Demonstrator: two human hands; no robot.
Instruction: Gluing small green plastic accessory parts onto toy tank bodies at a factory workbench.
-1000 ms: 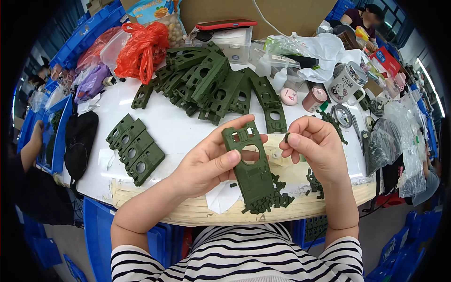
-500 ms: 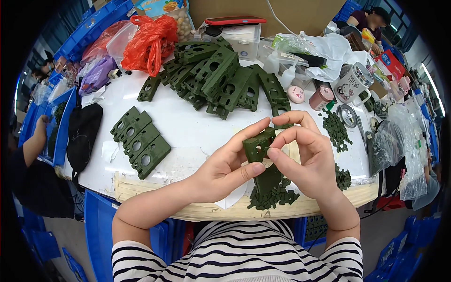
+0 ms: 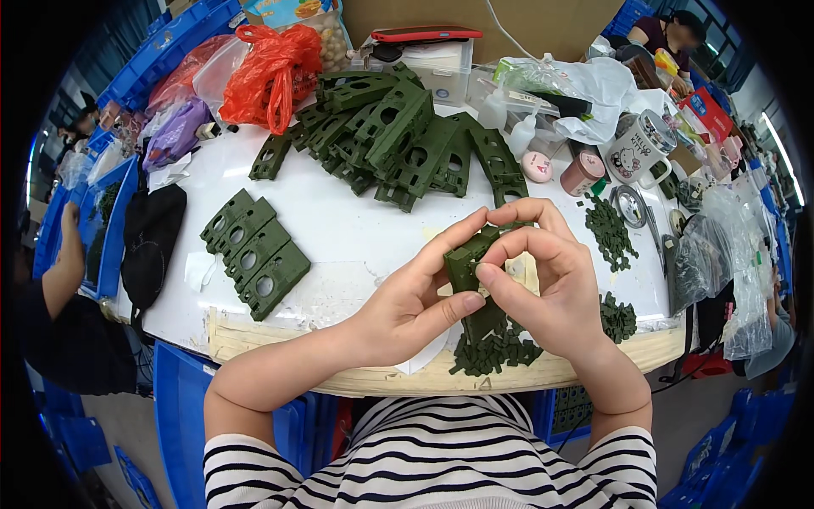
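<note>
Held up over the near edge of the table, a dark green moulded plastic part (image 3: 463,268) sits in my left hand (image 3: 405,299). The thumb lies along its near side and the fingers wrap behind it. My right hand (image 3: 549,290) is closed, thumb and index fingertip pinched together against the part's right face. Anything between those fingertips is too small or hidden to name. Just below both hands lies a heap of small dark green plastic pieces (image 3: 493,351), partly covered by the part and my right hand.
Four-hole-like green parts lie in a row (image 3: 256,254) at left. A large stack of similar parts (image 3: 398,144) fills the back middle. More small pieces (image 3: 610,233) lie at right, near a white mug (image 3: 632,159). A red plastic bag (image 3: 271,76) and black pouch (image 3: 153,242) stand left.
The green part has turned slightly in my left hand, its top tilting. My right fingertips have shifted a little left and now press closer against it.
</note>
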